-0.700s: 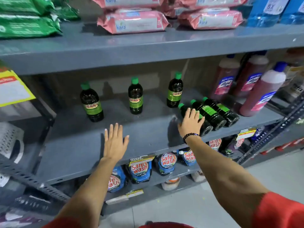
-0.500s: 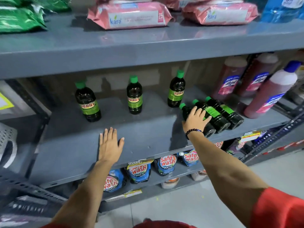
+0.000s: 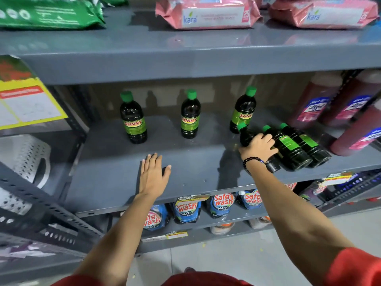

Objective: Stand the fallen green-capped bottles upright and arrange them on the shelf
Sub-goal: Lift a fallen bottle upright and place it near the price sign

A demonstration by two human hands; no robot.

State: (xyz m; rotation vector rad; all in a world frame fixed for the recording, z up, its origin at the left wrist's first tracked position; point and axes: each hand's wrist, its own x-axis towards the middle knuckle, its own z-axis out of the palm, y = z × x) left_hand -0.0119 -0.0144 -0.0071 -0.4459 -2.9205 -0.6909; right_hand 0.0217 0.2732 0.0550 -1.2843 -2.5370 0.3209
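Note:
Three dark bottles with green caps and green "Sunny" labels stand upright on the grey middle shelf (image 3: 115,178): a left one (image 3: 133,122), a middle one (image 3: 190,118) and a right one (image 3: 243,112). Three more lie on their sides at the right, caps pointing to the back. My right hand (image 3: 257,147) is wrapped over the leftmost fallen bottle (image 3: 244,136). Beside it lie the middle fallen bottle (image 3: 288,147) and the right fallen bottle (image 3: 309,145). My left hand (image 3: 153,174) rests flat on the bare shelf, fingers apart, holding nothing.
Reddish bottles with pink labels (image 3: 354,133) crowd the shelf's right end next to the fallen bottles. The shelf above carries pink wipe packs (image 3: 206,13) and green packs (image 3: 47,13). Blue "Safe wash" pouches (image 3: 186,209) sit on the shelf below. A white perforated basket (image 3: 24,157) stands at left.
My right hand has closed down onto the leftmost fallen bottle, where before it hovered open over it. The left hand has settled flat on the shelf. The view has moved closer.

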